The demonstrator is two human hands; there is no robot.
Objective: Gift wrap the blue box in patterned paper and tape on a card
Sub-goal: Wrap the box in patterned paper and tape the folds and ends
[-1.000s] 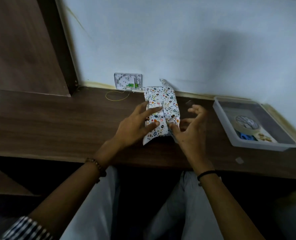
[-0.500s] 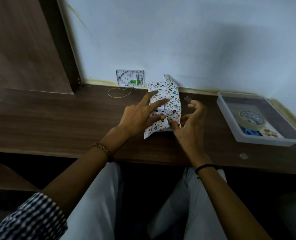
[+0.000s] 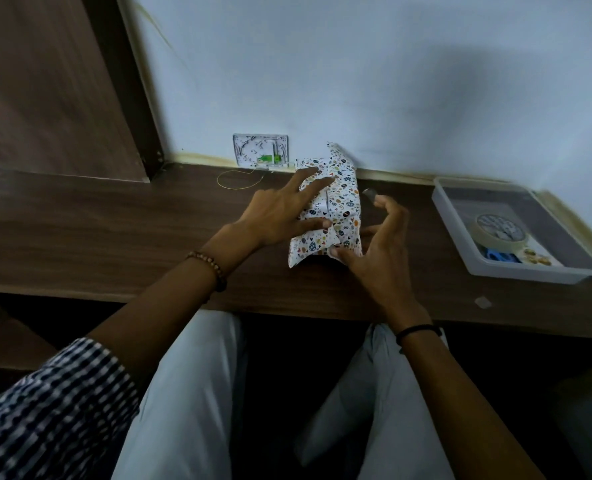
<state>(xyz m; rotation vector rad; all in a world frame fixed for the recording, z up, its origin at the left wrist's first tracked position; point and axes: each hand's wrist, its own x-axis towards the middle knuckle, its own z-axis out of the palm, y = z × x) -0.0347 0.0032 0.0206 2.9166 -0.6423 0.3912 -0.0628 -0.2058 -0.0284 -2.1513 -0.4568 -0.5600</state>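
**Both hands at the paper-covered box on the wooden desk**

Left hand is laid flat on top of the box wrapped in patterned paper, fingers spread and pressed on the overlapping paper edges; nothing is gripped. Right hand is set against the near right corner of the box, its thumb touching the paper at the near end and its fingers curled apart beside the right face (whether those fingers touch the paper cannot be told). The box is seen lying lengthwise on the wooden desk, its far end close to the wall, with loose paper standing up at that end and a flap sticking out at the near left corner. No blue surface of the box is exposed. To the left of the box, a white wall plate with a green part is fixed at the base of the wall, and a thin yellow wire loop lies on the desk below it. Well to the right of the box, a clear plastic tray is placed on the desk; a roll of tape and a card are held in it, together with a small blue item that is too indistinct to identify. A beaded bracelet is worn on the left wrist and a black band on the right.
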